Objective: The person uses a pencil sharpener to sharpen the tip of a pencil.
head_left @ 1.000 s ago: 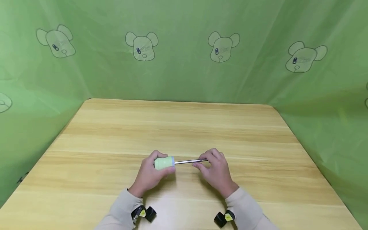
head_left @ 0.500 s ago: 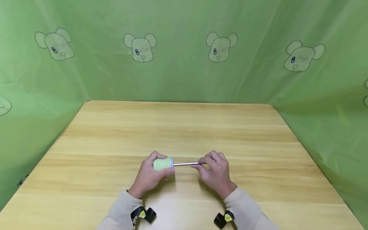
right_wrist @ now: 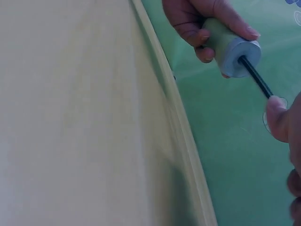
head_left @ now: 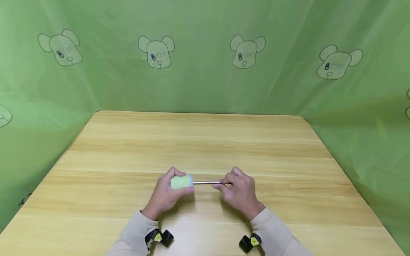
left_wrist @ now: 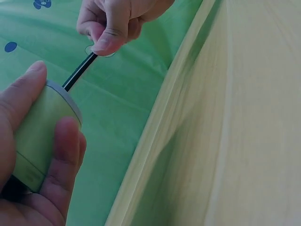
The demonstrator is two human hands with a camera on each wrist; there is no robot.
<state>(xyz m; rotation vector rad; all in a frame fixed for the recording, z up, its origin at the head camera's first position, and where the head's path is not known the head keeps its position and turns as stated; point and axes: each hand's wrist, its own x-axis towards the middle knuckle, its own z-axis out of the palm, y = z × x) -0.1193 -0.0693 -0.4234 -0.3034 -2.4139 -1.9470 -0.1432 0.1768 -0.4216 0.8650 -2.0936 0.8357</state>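
My left hand (head_left: 166, 195) grips a pale green cylindrical pencil sharpener (head_left: 180, 182), thumb along its near side and fingers round the far side. Its light blue end face (right_wrist: 241, 56) has a round hole in the middle. Into that hole runs a slim dark pencil (head_left: 206, 182) with a shiny stripe, its inserted end hidden. Thumb and fingers of my right hand (head_left: 240, 190) pinch the pencil farther along, covering its other end. In the left wrist view, the sharpener (left_wrist: 40, 129) lies between thumb and fingers, its black base partly showing.
A wood-grain table (head_left: 205, 142) lies below both hands. Green cloth (head_left: 205, 89) printed with bear heads hangs behind and at both sides. Black wrist cameras (head_left: 167, 238) sit at the sleeve cuffs.
My right fingers have rolled and curled tighter on the pencil, which now lies more level, its right end hidden. The left hand keeps its grip on the sharpener, almost still.
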